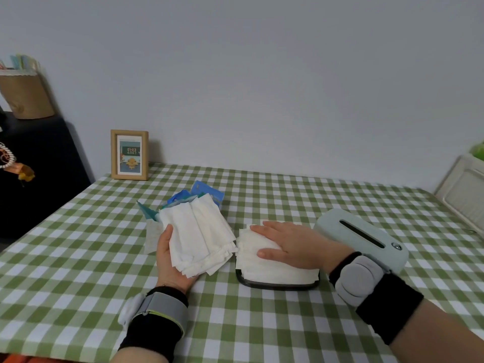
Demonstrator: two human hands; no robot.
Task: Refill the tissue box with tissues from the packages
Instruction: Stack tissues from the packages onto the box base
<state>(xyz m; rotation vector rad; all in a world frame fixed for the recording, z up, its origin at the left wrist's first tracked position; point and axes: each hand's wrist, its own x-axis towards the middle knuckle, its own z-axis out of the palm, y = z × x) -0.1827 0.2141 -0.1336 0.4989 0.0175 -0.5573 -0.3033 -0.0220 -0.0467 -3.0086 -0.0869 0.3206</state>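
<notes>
My left hand [167,260] holds a fanned stack of white tissues [199,231] from below, thumb on its left edge, just above the table. To its right sits the black-rimmed base of the tissue box [277,285] with a pile of white tissues [262,271] in it. My right hand [290,244] lies flat on that pile, fingers pointing left. The pale green box lid [366,237] with a long slot lies behind my right wrist. Blue and teal tissue packages [207,192] lie behind the held stack, partly hidden by it.
A green-and-white checked cloth [262,323] covers the table. A wooden picture frame [129,154] stands at the back left against the wall. A dark cabinet [42,174] with a brown basket [26,95] is at the left, a white tray-like thing [463,192] at the right edge.
</notes>
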